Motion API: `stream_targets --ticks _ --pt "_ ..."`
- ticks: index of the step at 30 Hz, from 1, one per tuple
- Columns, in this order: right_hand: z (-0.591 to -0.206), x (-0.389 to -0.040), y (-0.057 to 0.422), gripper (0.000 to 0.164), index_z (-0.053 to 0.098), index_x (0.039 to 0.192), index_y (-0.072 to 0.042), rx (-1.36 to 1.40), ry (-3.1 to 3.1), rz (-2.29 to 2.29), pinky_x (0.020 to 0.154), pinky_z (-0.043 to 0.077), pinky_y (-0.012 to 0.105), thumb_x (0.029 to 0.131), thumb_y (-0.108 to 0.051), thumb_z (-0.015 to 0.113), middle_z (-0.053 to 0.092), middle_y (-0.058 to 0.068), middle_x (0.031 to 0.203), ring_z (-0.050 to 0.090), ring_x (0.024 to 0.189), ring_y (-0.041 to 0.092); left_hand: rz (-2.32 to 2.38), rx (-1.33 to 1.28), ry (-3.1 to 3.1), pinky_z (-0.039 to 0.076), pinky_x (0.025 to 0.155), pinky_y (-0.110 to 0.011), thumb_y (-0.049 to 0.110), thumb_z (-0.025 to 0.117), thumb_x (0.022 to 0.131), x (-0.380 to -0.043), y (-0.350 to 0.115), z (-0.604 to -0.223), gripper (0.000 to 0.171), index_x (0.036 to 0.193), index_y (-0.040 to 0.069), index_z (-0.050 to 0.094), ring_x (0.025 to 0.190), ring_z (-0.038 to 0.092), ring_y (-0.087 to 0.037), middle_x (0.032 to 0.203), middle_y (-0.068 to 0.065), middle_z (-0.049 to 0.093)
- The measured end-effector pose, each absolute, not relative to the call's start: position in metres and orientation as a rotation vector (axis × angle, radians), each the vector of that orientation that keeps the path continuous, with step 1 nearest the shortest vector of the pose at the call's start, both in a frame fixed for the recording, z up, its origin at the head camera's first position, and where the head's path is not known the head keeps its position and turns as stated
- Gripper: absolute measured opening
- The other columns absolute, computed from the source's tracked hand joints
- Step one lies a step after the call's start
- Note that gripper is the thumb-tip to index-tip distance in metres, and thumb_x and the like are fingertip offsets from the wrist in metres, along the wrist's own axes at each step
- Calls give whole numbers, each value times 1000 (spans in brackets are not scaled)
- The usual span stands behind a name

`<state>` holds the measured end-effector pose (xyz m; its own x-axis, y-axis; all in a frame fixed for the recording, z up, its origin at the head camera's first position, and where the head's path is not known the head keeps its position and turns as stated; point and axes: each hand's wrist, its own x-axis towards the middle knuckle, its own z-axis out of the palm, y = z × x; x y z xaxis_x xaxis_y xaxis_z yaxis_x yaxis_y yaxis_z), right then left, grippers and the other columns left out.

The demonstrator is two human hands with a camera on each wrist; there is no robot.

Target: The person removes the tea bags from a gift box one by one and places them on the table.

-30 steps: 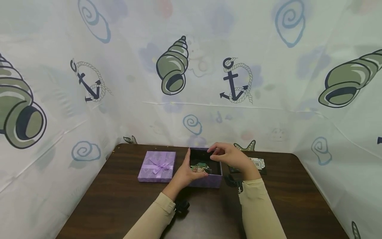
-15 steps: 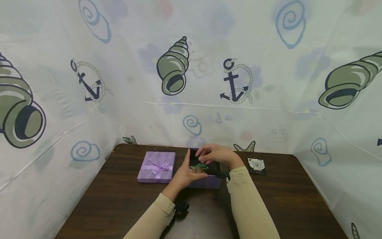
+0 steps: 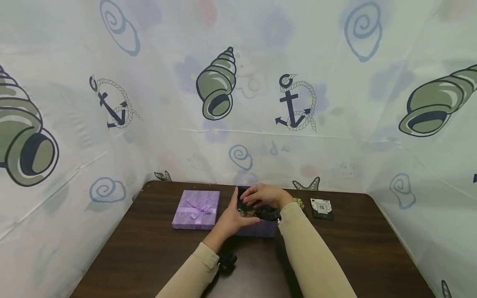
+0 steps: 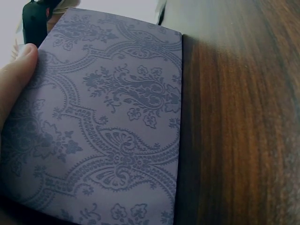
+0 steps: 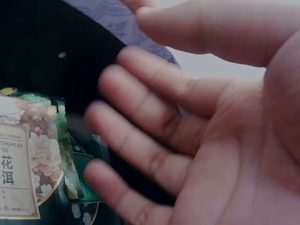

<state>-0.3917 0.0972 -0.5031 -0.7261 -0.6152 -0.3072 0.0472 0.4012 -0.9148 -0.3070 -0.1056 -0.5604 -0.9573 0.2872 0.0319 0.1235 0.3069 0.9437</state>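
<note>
A purple box with a dark inside stands on the table; its patterned side wall fills much of the left wrist view. My left hand rests against its left side and front corner, fingers straight and thumb spread along the front. Over the box's opening, my right hand reaches in with its fingers loosely bent and nothing between them. Beneath those fingers, in the right wrist view, lie a flower-printed tea sachet with a label and a green packet. The right hand and wrist hide most of the box's inside.
To the left lies a purple lid with a ribbon bow. A black and white packet lies at the right, and a yellow-green packet shows partly behind the right sleeve. A patterned curtain borders the dark wooden table.
My right hand has moved left and down from the box's right rim into the opening, its fingers loosening. The left hand stays at the box's corner.
</note>
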Motion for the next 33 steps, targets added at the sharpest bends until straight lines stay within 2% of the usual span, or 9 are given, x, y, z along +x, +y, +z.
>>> stream_targets --ticks 5,12,16,18,24,26,28,31,33 --pt "-502 -396 98 48 63 148 5 -427 1996 -1274 124 41 64 108 -19 70 60 23 156 55 148 42 1710 359 2435 45 118 -65 56 98 78 -306 -104 -560 148 176 32 -10 130 69 -35 167 -27 46" --pt "-503 -399 98 55 60 153 2 -468 2018 -1133 126 39 63 108 -27 69 55 20 162 46 156 39 1693 338 2455 40 122 -67 57 97 78 -304 -103 -559 148 177 31 -9 152 51 -43 180 -25 21" --pt "-502 -400 93 57 59 154 3 -554 2047 -998 129 36 60 108 -28 69 57 18 162 44 158 39 1718 347 2430 42 121 -66 56 97 78 -305 -104 -560 148 176 31 -12 141 64 -36 168 -25 46" --pt "-503 -401 91 57 58 154 4 -587 2043 -944 131 33 58 107 -27 69 57 18 162 43 159 39 1730 353 2417 42 122 -65 55 97 78 -305 -105 -560 149 176 31 -12 139 66 -35 167 -26 48" --pt "-507 -401 88 52 61 153 1 -616 2036 -912 131 34 58 106 -22 69 59 15 160 46 157 37 1691 327 2464 41 122 -68 59 98 76 -305 -106 -559 149 176 33 -9 155 46 -47 179 -27 24" --pt "-507 -401 88 45 66 148 -2 -625 2057 -897 128 39 56 106 -20 69 63 13 155 53 151 33 1683 323 2477 42 120 -68 59 97 77 -305 -106 -559 148 177 33 -8 156 44 -49 178 -27 25" --pt "-506 -401 87 36 73 139 -3 -635 2075 -868 120 49 53 106 -16 68 71 13 143 64 137 29 1671 322 2490 45 118 -67 59 97 77 -305 -105 -560 147 177 31 -8 155 45 -49 178 -28 26" --pt "-505 -400 88 26 81 126 -7 -654 2107 -816 101 59 42 105 -11 66 78 10 123 70 109 21 1663 317 2497 47 116 -66 61 96 78 -305 -105 -560 146 177 32 -8 154 46 -49 178 -27 26" --pt "-504 -400 88 24 83 119 -9 -656 2111 -801 88 59 37 104 -9 65 79 8 111 68 95 18 1659 315 2499 48 114 -66 61 95 78 -305 -104 -561 146 176 35 -9 153 48 -48 178 -26 27"
